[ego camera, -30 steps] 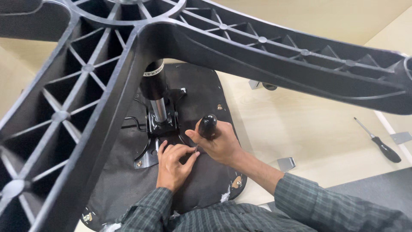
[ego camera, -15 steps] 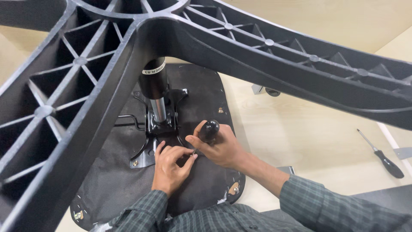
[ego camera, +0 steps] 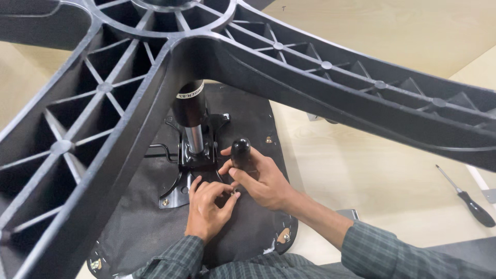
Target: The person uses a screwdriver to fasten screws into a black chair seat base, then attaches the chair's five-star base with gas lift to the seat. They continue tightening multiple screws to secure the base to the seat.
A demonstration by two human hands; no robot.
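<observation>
An upturned office chair fills the view, its black star base [ego camera: 320,77] spreading across the top and left. Below it the gas cylinder [ego camera: 191,116] rises from a black metal mounting plate [ego camera: 178,188] fixed to the dark seat underside [ego camera: 139,227]. My right hand [ego camera: 261,178] grips the black handle of a screwdriver [ego camera: 241,152], held upright with its tip down at the plate's near edge. My left hand [ego camera: 206,209] rests on the seat beside that tip, fingertips pinched around a small fastener I cannot make out.
A second screwdriver [ego camera: 473,204] with a black handle lies on the light wooden floor [ego camera: 372,175] at the right. Small metal brackets [ego camera: 351,213] sit on the floor near the seat edge. The base's arms hang close over the work spot.
The view has shifted slightly, so the seat and hands sit a little lower in frame. My hands stay at the same spot on the plate, fingers adjusting only slightly.
</observation>
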